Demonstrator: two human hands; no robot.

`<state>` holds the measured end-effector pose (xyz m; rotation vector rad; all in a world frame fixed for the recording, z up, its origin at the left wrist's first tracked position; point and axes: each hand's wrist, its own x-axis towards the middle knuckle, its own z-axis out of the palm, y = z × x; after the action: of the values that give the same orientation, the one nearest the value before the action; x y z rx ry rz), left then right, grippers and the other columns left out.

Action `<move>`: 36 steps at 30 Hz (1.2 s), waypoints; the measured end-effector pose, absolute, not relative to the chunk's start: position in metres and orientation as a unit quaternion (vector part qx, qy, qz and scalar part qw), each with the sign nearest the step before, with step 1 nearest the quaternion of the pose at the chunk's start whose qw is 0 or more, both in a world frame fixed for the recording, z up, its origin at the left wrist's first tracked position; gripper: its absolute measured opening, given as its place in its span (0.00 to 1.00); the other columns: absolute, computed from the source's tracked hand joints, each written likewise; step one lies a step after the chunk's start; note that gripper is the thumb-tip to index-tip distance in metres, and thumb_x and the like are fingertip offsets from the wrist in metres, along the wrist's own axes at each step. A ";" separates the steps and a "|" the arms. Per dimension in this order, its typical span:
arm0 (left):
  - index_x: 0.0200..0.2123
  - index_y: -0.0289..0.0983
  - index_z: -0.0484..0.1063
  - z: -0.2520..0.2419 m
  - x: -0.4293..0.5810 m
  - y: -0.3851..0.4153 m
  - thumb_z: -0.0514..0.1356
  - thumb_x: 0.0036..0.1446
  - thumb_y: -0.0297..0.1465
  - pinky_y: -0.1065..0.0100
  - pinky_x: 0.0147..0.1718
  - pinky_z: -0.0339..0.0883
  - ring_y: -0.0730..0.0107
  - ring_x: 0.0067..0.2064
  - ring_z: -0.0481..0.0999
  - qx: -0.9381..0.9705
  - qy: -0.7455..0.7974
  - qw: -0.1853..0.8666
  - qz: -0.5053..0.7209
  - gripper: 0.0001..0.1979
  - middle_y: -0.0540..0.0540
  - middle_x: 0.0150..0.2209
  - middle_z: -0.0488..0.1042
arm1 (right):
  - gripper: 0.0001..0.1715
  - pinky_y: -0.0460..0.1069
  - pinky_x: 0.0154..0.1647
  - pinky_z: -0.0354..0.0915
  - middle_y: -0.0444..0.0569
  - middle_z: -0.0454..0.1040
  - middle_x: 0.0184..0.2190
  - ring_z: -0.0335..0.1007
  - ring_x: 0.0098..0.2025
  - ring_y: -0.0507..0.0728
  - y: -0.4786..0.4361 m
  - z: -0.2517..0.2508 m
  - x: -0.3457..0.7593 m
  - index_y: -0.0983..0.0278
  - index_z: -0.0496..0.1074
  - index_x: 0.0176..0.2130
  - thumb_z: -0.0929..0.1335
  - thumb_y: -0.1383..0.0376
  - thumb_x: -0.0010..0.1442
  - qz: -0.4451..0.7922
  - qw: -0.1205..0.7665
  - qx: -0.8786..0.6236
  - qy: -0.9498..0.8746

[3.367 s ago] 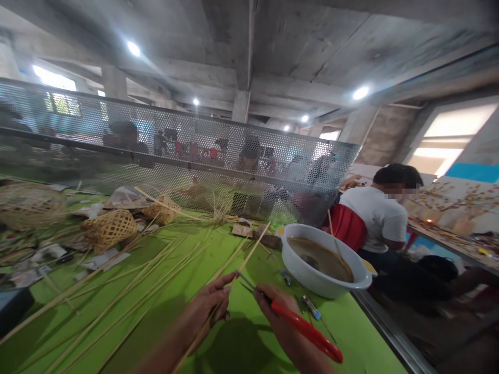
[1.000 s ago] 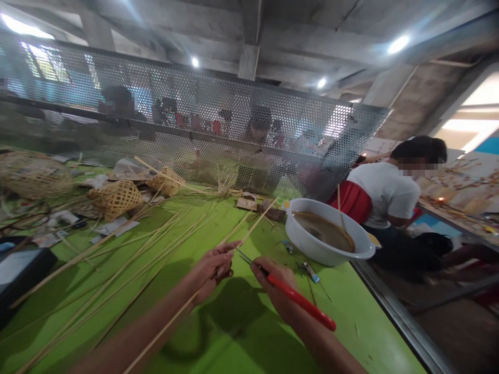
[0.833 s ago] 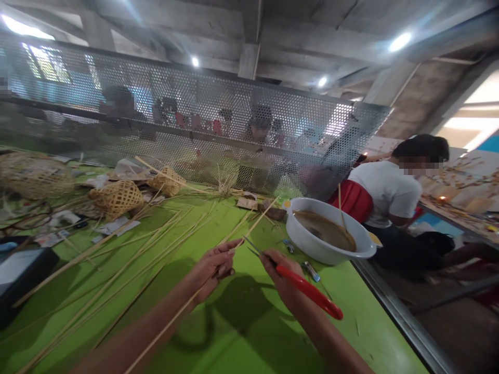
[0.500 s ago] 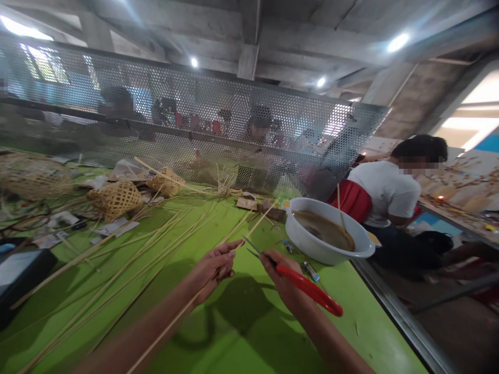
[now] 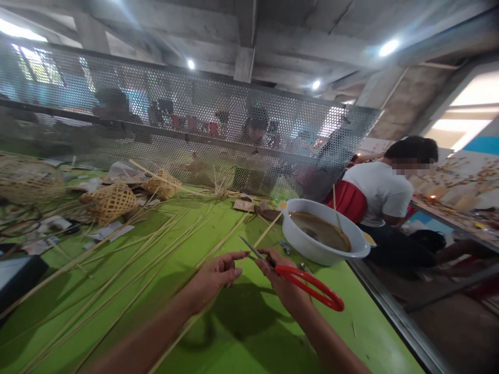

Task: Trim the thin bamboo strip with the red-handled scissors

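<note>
My left hand [image 5: 218, 272] is curled, its index finger stretched toward the scissor blades. It appears to hold a thin bamboo strip [image 5: 175, 343], whose tail runs down beside my forearm; the gripped part is mostly hidden by the fingers. In my right hand [image 5: 278, 270] are red-handled scissors [image 5: 312, 286], gripped near the pivot with the handle loops sticking out behind. Their blades point up and left, close to the left fingertip. Another pale strip [image 5: 268, 228] lies just beyond the blades.
Many long bamboo strips [image 5: 152, 254] lie across the green table [image 5: 374, 332]. Woven baskets [image 5: 111, 202] and scraps sit at back left. A white basin [image 5: 323, 254] of brown water stands right, near the table edge. Behind is a perforated metal screen [image 5: 218, 150]; a person [image 5: 384, 187] sits at right.
The scissors have turned in my right hand, so both handle loops show. My left hand has shifted slightly left and down, and its strip has swung beneath the forearm. The view has shifted slightly.
</note>
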<state>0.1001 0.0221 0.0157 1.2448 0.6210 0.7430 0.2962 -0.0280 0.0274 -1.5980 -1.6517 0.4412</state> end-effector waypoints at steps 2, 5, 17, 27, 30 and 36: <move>0.54 0.39 0.69 0.012 0.102 0.020 0.64 0.51 0.36 0.73 0.23 0.48 0.77 0.24 0.55 0.601 0.287 0.677 0.313 0.25 0.56 0.22 0.57 | 0.19 0.47 0.29 0.63 0.45 0.73 0.28 0.68 0.30 0.55 -0.027 0.026 0.297 0.60 0.72 0.43 0.66 0.52 0.58 0.186 0.410 -0.628 -0.635; 0.56 0.40 0.67 0.005 0.106 0.019 0.62 0.53 0.35 0.72 0.24 0.49 0.76 0.24 0.56 0.642 0.290 0.648 0.289 0.26 0.57 0.22 0.56 | 0.17 0.46 0.24 0.61 0.43 0.71 0.24 0.64 0.24 0.53 -0.023 0.022 0.300 0.61 0.73 0.40 0.66 0.53 0.57 0.195 0.440 -0.628 -0.611; 0.49 0.38 0.74 0.000 0.105 0.020 0.63 0.52 0.38 0.73 0.25 0.51 0.76 0.25 0.61 0.580 0.278 0.714 0.277 0.21 0.52 0.23 0.65 | 0.14 0.43 0.17 0.53 0.38 0.60 0.20 0.54 0.18 0.49 -0.020 0.029 0.314 0.62 0.66 0.32 0.62 0.54 0.61 0.197 0.554 -0.604 -0.537; 0.50 0.36 0.72 0.018 0.100 0.023 0.64 0.51 0.35 0.74 0.26 0.52 0.78 0.24 0.60 0.463 0.299 0.756 0.353 0.22 0.53 0.23 0.64 | 0.14 0.46 0.28 0.57 0.44 0.72 0.25 0.65 0.27 0.54 -0.027 0.029 0.303 0.62 0.74 0.28 0.66 0.56 0.58 0.116 0.411 -0.617 -0.661; 0.50 0.36 0.73 0.016 0.100 0.024 0.64 0.51 0.34 0.74 0.25 0.52 0.78 0.24 0.59 0.458 0.289 0.762 0.356 0.21 0.53 0.22 0.64 | 0.15 0.46 0.27 0.57 0.43 0.72 0.24 0.65 0.26 0.53 -0.026 0.030 0.303 0.62 0.73 0.28 0.65 0.56 0.59 0.112 0.388 -0.619 -0.673; 0.50 0.35 0.73 0.015 0.099 0.024 0.62 0.54 0.32 0.76 0.24 0.52 0.79 0.24 0.61 0.447 0.285 0.767 0.361 0.19 0.53 0.21 0.65 | 0.16 0.46 0.27 0.56 0.44 0.71 0.24 0.65 0.26 0.53 -0.025 0.026 0.303 0.62 0.72 0.28 0.63 0.56 0.61 0.093 0.376 -0.637 -0.667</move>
<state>0.0989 0.0240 0.0153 0.9701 0.6183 0.7839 0.3030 -0.0246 0.0257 -1.6299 -1.7063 0.2367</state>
